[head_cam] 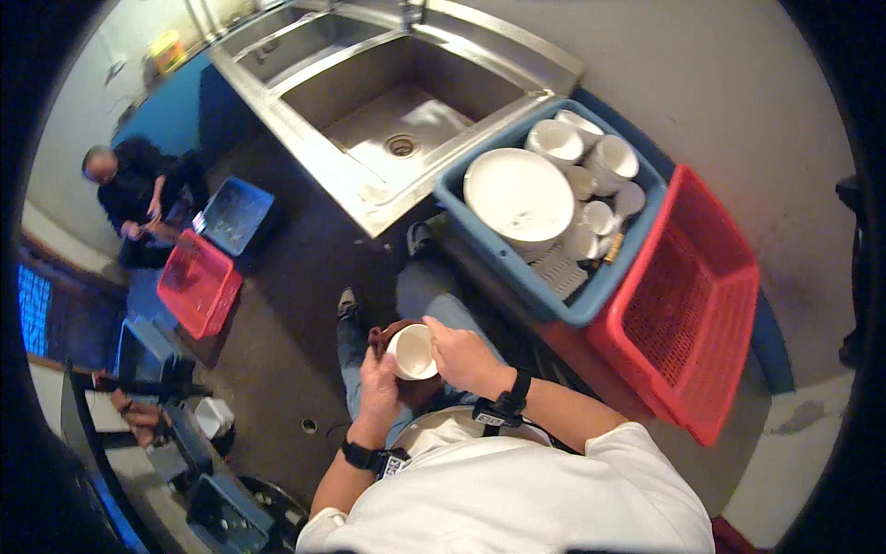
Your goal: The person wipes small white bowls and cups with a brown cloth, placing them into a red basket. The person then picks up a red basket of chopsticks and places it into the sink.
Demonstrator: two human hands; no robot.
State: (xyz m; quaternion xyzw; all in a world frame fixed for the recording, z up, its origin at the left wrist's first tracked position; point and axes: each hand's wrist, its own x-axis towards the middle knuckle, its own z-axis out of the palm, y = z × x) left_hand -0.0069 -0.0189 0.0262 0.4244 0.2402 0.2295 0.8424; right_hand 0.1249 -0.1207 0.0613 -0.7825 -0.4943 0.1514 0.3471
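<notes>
A white cup (413,354) is held in front of my lap, tilted so that its open mouth faces up towards me. My left hand (378,389) grips its left side together with a dark brown cloth (377,341), which bunches around the far edge and hangs below the cup. On the other side, my right hand (465,354) holds the cup's right rim, with a finger along the top edge. The cup's inside looks bare. Its underside and part of the cloth are hidden by my hands.
Right of me, a blue tub (512,257) holds stacked white plates (519,194), bowls (555,142) and cups. A red slotted basket (699,332) adjoins it. Ahead is a steel sink (415,90). A person (135,183) sits far left beside a red basket (201,284) and blue bin (239,215).
</notes>
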